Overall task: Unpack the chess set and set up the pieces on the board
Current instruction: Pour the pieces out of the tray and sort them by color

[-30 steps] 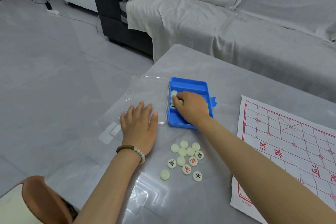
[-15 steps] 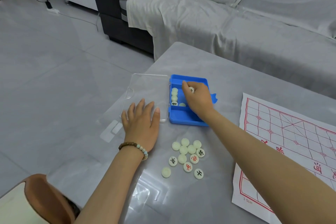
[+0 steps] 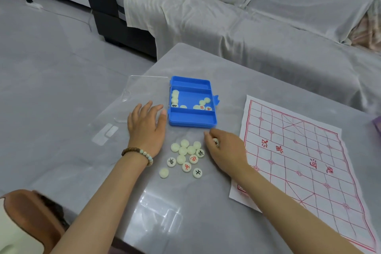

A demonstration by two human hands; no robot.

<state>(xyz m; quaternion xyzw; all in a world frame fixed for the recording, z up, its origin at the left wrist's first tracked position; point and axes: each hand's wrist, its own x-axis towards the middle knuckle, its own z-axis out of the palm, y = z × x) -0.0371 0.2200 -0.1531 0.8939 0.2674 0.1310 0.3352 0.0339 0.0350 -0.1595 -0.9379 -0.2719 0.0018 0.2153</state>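
A blue plastic box (image 3: 191, 121) lies open on the grey table, with several cream round chess pieces (image 3: 201, 103) in its middle compartment. Its clear lid (image 3: 144, 90) lies flat to the left. In front of the box sits a pile of several cream pieces (image 3: 186, 156), some showing red or black characters. My right hand (image 3: 223, 148) hovers just right of the pile with curled fingers gripping pieces (image 3: 215, 142). My left hand (image 3: 146, 128) rests flat on the table beside the box. A white cloth board with red lines (image 3: 299, 163) lies on the right.
A grey covered sofa (image 3: 268, 27) runs behind the table. The table's left edge (image 3: 107, 113) drops to a grey tiled floor. A brown rounded chair back (image 3: 31, 216) sits at bottom left. A purple object (image 3: 377, 125) peeks in at the right edge.
My right hand has left the box and come down to the right of the loose pile, carrying pieces. The left hand has stayed flat in place.
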